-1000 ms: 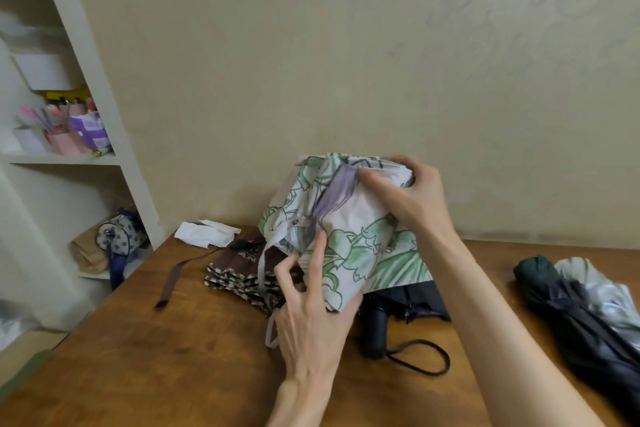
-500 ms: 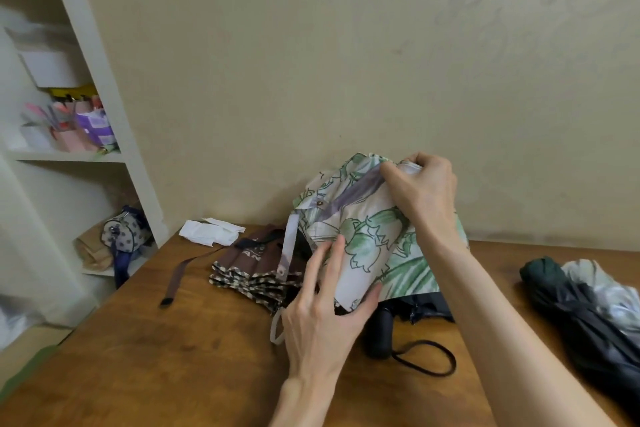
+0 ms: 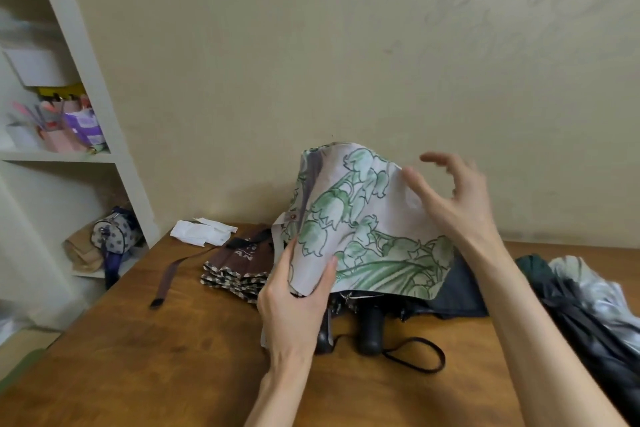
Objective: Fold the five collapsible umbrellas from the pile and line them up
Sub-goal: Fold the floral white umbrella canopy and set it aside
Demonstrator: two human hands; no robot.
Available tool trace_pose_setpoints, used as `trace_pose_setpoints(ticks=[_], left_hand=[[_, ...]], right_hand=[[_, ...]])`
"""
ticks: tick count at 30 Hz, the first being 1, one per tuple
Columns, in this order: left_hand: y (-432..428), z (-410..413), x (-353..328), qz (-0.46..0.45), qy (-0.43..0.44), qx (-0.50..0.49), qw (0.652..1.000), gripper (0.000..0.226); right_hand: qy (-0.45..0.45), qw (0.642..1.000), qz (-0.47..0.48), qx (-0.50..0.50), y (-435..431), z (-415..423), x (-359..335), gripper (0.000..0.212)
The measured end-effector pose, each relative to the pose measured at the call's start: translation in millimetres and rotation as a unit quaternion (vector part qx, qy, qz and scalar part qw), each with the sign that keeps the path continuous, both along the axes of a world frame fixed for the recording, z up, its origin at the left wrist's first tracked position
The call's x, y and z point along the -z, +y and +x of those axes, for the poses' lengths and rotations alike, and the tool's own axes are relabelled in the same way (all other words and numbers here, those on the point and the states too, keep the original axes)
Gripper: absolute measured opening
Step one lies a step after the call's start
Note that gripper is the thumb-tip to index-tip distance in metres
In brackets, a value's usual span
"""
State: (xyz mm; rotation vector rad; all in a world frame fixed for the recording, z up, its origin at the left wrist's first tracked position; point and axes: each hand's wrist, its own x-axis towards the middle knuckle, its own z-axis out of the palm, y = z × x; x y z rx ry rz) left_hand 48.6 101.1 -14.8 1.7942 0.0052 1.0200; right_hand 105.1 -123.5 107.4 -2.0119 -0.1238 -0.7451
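Surface: brown wooden table (image 3: 138, 357) set against a cream wall, with a white shelf unit (image 3: 114, 156) at my left.
Umbrella in hand: white collapsible umbrella with a green flower print (image 3: 374, 229), held up over the middle of the table, its canopy loose and unrolled.
Left hand: my left hand (image 3: 294, 305) pinches the lower left corner of that canopy between thumb and fingers.
Right hand: my right hand (image 3: 450, 198) is spread and holds nothing, fingers apart and blurred, at the cloth's upper right edge; I cannot tell whether the thumb touches it.
Pile: brown umbrella with checked trim (image 3: 235, 263) lies flat just behind my left hand, its strap trailing loose; black umbrella with a stubby handle and wrist cord (image 3: 370, 333) lies under the floral one.
Right side: dark green-black umbrella (image 3: 588, 322) and silvery-grey umbrella (image 3: 588, 284) lie bunched together near the table's right edge.
Done: nothing, I judge; no umbrella looks rolled tight and strapped, and no row exists.
Left: wrapping and fastening this one, then the other four, then lining up all five.
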Motion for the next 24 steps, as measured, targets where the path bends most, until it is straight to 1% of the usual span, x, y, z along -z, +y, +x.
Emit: trace_pose_setpoints(ticks=[2,3,5,8,10,13,14,17,20,24], left_hand=[[1,1,0,-0.026,0.003,0.011,1.000,0.062],[2,2,0,-0.037,0.013,0.012,0.999,0.065],[3,4,2,-0.051,0.042,0.003,0.998,0.072],[6,5,3,-0.083,0.082,0.004,0.993,0.088],[8,4,3,-0.094,0.087,0.010,0.992,0.094],[13,2,5,-0.091,0.080,0.015,0.992,0.091],[15,2,6,-0.089,0.079,0.010,0.993,0.088],[22,5,7,-0.088,0.070,-0.007,0.994,0.079],[25,5,9,-0.103,0.062,-0.014,0.993,0.076],[23,5,10,-0.120,0.057,-0.021,0.991,0.073]], right_hand=[[0.084,0.990,0.059,-0.096,-10,-5,13,0.039],[0.092,0.986,0.064,-0.125,-14,-7,19,0.042],[0.076,0.984,0.064,-0.145,-17,-13,27,0.048],[0.062,0.981,0.087,-0.160,-19,-18,28,0.038],[0.061,0.980,0.088,-0.166,-22,-18,29,0.033],[0.046,0.977,0.085,-0.191,-24,-16,30,0.015],[0.041,0.974,0.090,-0.205,-26,-15,33,0.013],[0.026,0.967,0.129,-0.217,-26,-14,36,0.019],[0.013,0.973,0.159,-0.166,-25,-9,39,0.025],[0.047,0.958,0.236,-0.153,-25,-3,42,0.028]])
